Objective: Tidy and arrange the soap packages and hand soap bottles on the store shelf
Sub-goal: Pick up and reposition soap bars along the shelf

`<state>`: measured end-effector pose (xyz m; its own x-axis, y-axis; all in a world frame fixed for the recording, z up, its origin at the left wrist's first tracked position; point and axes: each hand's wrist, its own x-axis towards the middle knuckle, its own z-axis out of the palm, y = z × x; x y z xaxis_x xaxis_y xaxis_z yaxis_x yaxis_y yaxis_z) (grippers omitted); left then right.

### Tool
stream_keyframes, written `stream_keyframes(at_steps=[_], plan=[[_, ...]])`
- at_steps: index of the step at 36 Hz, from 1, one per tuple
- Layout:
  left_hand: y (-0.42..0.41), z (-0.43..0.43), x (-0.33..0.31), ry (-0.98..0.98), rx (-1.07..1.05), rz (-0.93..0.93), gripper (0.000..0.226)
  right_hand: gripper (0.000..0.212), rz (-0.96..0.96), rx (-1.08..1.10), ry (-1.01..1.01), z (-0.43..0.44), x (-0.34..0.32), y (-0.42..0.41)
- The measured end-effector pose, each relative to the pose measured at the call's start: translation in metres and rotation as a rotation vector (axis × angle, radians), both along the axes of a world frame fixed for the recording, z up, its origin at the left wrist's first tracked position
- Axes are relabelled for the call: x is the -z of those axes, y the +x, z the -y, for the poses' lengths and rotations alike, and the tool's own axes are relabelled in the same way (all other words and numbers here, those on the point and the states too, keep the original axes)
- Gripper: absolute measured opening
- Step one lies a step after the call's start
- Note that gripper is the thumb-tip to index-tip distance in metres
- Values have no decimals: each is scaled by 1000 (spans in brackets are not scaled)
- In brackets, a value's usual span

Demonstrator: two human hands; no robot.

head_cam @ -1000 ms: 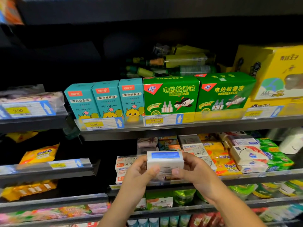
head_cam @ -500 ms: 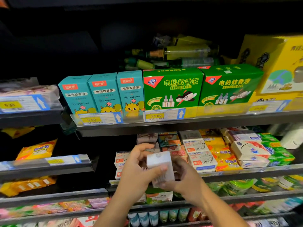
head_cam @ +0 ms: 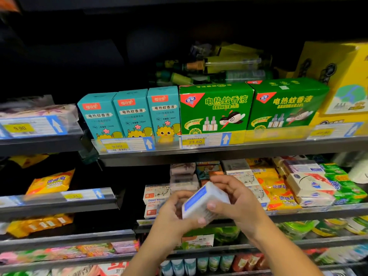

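Just right of the Goat Soap stack [head_cam: 156, 198], the white soap box [head_cam: 207, 202] is gripped by the curled fingers [head_cam: 223, 181] of both hands, the left hand [head_cam: 173, 214] at its lower end, the right hand [head_cam: 239, 202] at its upper. Its long axis is tilted, the blue label turned toward that stack; levelling is judged necessary before it is set beside the stack.

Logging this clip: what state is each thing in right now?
Soap box: tilted, held in mid-air.
Left hand: grips the box from the left.
Right hand: grips it from the right.
Goat Soap boxes: stacked, lying flat.
Teal boxes: upright, side by side.
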<state>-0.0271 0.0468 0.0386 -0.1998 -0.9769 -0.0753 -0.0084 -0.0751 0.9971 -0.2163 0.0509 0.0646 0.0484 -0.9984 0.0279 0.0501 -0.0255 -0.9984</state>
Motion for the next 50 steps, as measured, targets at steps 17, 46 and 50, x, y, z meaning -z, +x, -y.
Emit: stream_keyframes(at_steps=[17, 46, 50], plan=[[14, 2, -11, 404, -63, -59, 25, 36, -211, -113, 477, -2, 18, 7], [53, 31, 20, -500, 25, 796, 55, 48, -224, -210, 1, 51, 34, 35], [64, 32, 65, -484, -123, 784, 46, 39, -751, -108, -133, 72, 34, 35]])
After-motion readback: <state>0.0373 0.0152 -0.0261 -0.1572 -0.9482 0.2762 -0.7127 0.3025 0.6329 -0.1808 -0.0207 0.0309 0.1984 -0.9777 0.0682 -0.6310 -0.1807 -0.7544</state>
